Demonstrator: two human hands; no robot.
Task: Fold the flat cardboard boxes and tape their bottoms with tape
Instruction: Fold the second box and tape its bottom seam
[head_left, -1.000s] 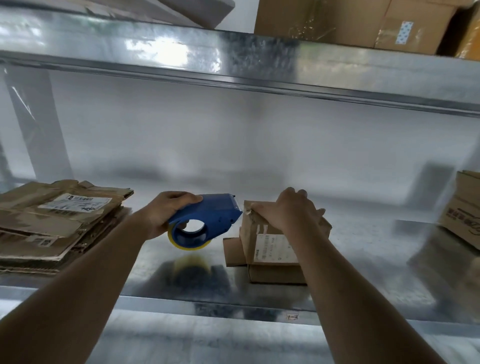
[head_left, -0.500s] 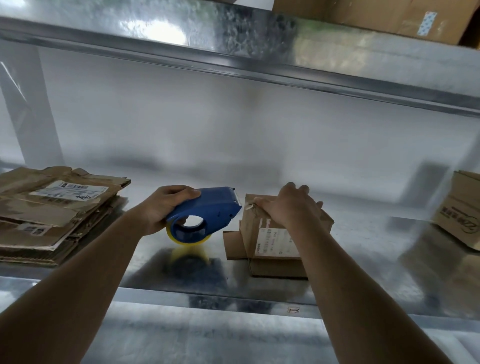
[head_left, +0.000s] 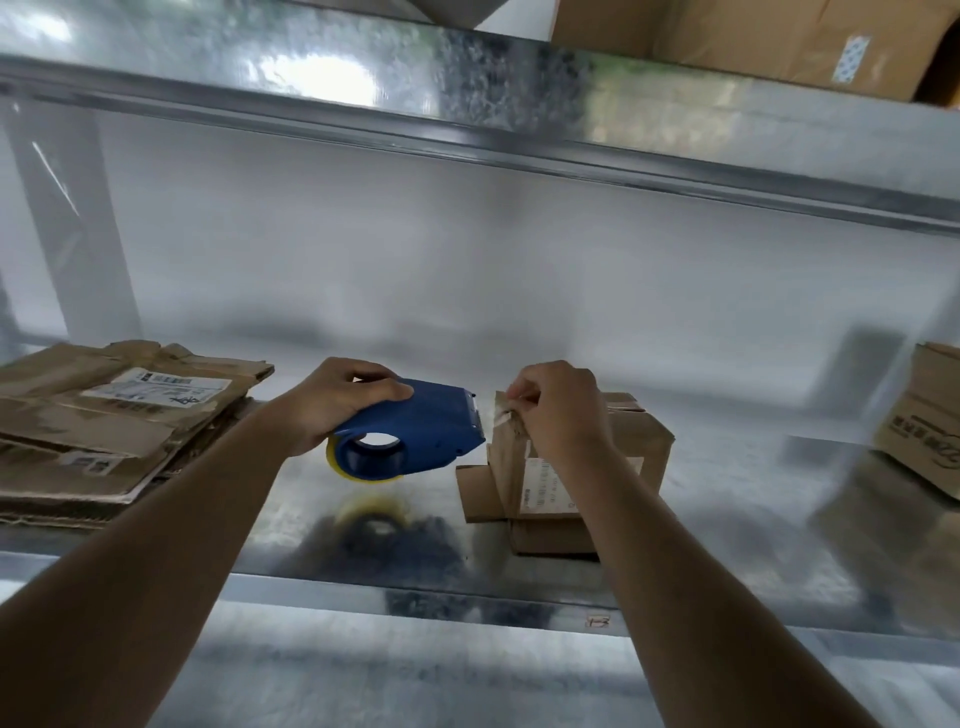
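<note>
A blue tape dispenser (head_left: 415, 435) is gripped by the left hand (head_left: 337, 405), fingers curled over its top, and is held above the shelf with its cutting end just beside the box. The tape's loose end is pinched against the box's upper left corner by the right hand (head_left: 558, 413), thumb and forefinger pressed together; half a second ago this hand lay flatter over the top of the box, and the dispenser was held slightly closer to it. The small folded cardboard box (head_left: 597, 467) stands on the galvanised metal shelf (head_left: 727, 545), a flap projecting at its lower left. A stack of flattened cardboard boxes (head_left: 119, 426) lies well to the left, and another carton (head_left: 930, 441) is seen at the right edge. Further cartons (head_left: 753, 36) are carried on the upper shelf (head_left: 467, 104).
</note>
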